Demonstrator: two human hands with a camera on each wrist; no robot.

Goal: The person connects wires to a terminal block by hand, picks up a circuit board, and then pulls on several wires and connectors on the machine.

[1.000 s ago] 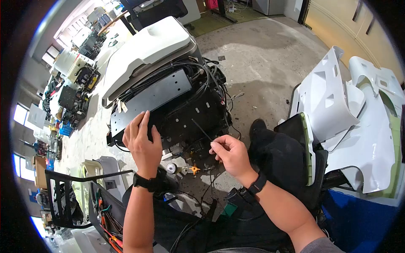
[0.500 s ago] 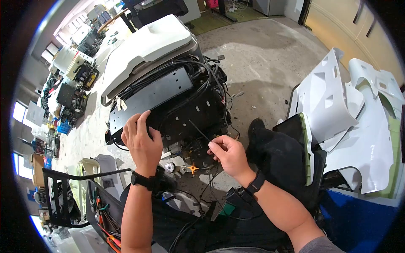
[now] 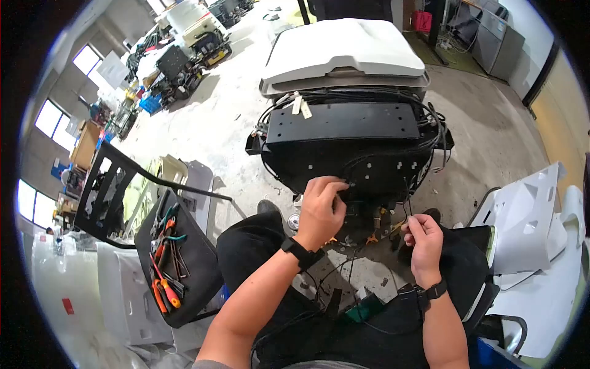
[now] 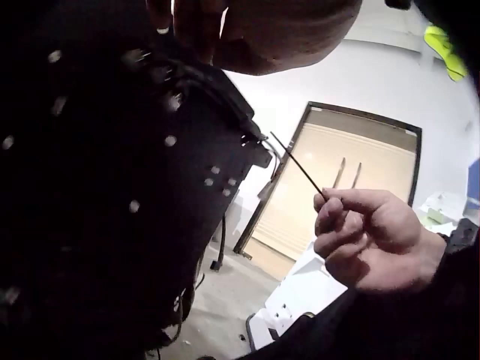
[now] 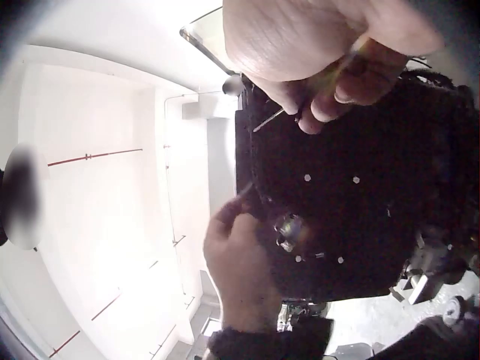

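Note:
A black machine chassis (image 3: 344,147) wrapped in cables stands on the floor in front of me, with a white cover (image 3: 344,52) behind it. My left hand (image 3: 322,206) reaches to its lower front. The fingers curl there and pinch what looks like a black cable (image 3: 349,184) at the chassis edge (image 5: 255,202). My right hand (image 3: 421,237) is to the right, a little off the chassis. It pinches a thin black tie (image 4: 300,161) between thumb and fingers, and the tie's free end points up toward the chassis (image 4: 112,187). The right wrist view shows the same tie (image 5: 268,120).
An open tool pouch (image 3: 169,264) with screwdrivers lies at my left, beside a black chair frame (image 3: 117,184). White body panels (image 3: 528,227) are stacked on the right. A small gauge (image 3: 294,221) and an orange part (image 3: 369,237) lie under the chassis. More machines line the far left.
The head view has swung so the chassis faces me squarely. My left hand left the flat black plate and dropped to the lower edge, fingers now curled. My right hand keeps the tie.

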